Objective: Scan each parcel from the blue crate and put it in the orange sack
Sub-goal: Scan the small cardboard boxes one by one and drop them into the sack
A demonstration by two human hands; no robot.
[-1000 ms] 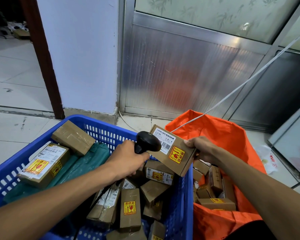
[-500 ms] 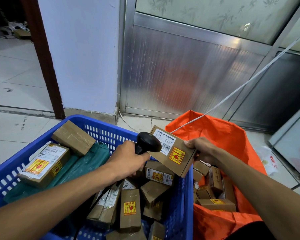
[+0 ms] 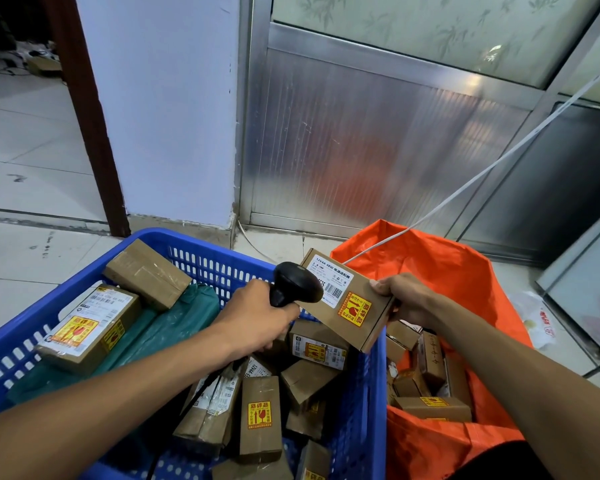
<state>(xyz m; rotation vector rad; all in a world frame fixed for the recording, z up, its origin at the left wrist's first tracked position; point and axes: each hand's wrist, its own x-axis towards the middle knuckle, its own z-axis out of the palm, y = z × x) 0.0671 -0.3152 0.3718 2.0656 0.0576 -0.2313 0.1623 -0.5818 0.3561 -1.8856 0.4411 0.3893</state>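
A slotted blue plastic crate [image 3: 201, 258] sits on the pale tiled floor [image 3: 32, 188], holding brown cardboard parcels, some with yellow fragile stickers, and a green plastic mailer bag [image 3: 174, 320]. Over the crate the left hand [image 3: 257, 317] is wrapped around the grip of a black handheld barcode scanner [image 3: 297, 284], its head pointed at the white barcode label on a flat brown cardboard parcel [image 3: 350, 303]. The right hand [image 3: 402, 299] pinches that parcel's right edge, holding it tilted above the crate's right wall. Just beside the crate, the open orange plastic sack [image 3: 447, 271] already contains several small brown boxes
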